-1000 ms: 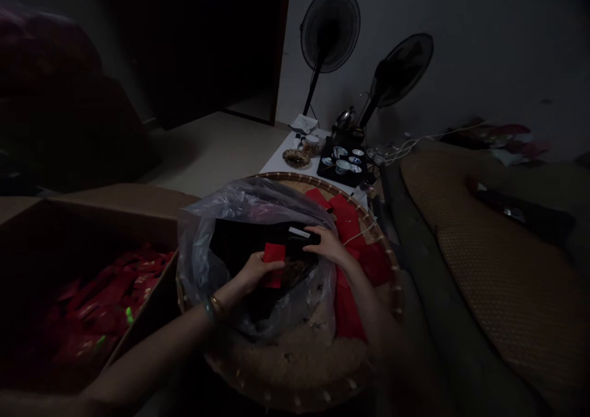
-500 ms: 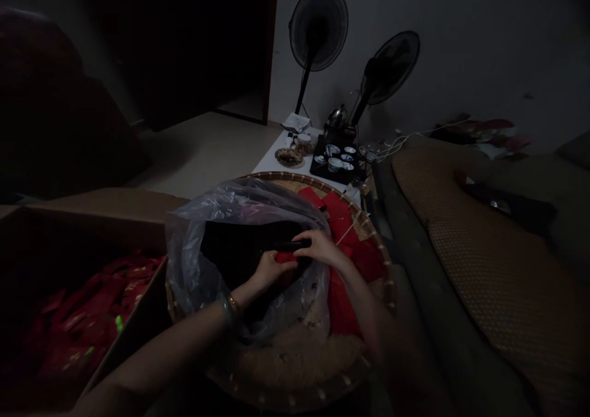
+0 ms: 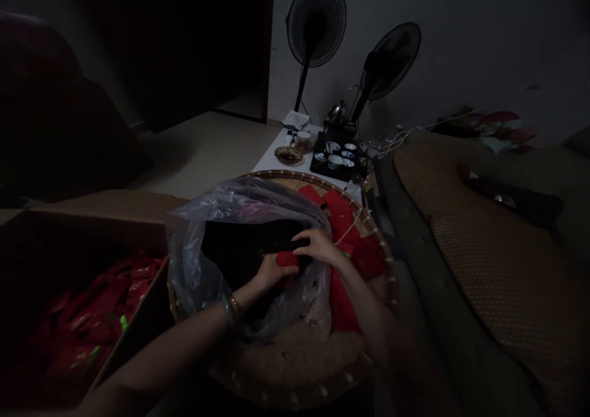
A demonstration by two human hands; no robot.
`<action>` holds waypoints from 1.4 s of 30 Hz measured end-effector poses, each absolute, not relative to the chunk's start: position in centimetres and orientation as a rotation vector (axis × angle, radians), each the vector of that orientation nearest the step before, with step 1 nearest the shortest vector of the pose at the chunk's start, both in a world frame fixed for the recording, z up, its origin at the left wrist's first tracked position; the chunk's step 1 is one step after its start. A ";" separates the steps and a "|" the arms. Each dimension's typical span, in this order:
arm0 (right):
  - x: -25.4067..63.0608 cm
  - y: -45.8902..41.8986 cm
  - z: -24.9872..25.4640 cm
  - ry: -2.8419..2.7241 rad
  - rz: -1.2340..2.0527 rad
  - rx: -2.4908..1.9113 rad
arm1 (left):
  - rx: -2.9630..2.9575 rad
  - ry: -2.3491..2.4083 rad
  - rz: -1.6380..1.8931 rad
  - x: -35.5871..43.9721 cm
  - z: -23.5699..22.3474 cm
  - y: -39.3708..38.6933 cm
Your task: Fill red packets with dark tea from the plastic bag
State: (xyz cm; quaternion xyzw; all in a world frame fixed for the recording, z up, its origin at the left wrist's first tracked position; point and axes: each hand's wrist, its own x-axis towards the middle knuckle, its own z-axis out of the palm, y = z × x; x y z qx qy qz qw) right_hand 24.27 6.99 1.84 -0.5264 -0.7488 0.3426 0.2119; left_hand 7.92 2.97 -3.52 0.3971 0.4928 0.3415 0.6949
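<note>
Red envelopes (image 3: 343,297) lie across a round woven bamboo tray (image 3: 276,174) on the person's right side of a clear plastic bag (image 3: 198,263), and a single red envelope (image 3: 286,258) sits between the two hands, over the mouth of the bag. Two standing fans (image 3: 316,21) rise against the far wall. Beyond the tray, a low white table (image 3: 270,159) carries a black tea tray (image 3: 318,168) with small cups (image 3: 335,161) and a metal kettle (image 3: 337,113). A woven mat (image 3: 498,245) covers the sofa on the right. On the left, an open cardboard box (image 3: 92,205) holds a heap of red packets (image 3: 92,306), just beside the bamboo tray. The bag's dark contents are too shadowed to make out. The left hand (image 3: 275,274) grips the single envelope from below, with a bangle (image 3: 225,309) and a gold bracelet (image 3: 235,306) on that wrist. The right hand (image 3: 318,247) curves over a black strip (image 3: 295,244) at the envelope's far side, and whether it grasps the strip cannot be told.
</note>
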 end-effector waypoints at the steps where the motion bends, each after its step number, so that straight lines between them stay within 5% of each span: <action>1: 24.3 7.1 1.8 -2.062 0.973 -1.459 | 0.881 1.094 0.761 7.9 -3.5 3.0; 42: 24.8 7.3 0.8 -2.046 0.970 -1.357 | 0.697 1.025 0.809 7.4 -3.9 3.1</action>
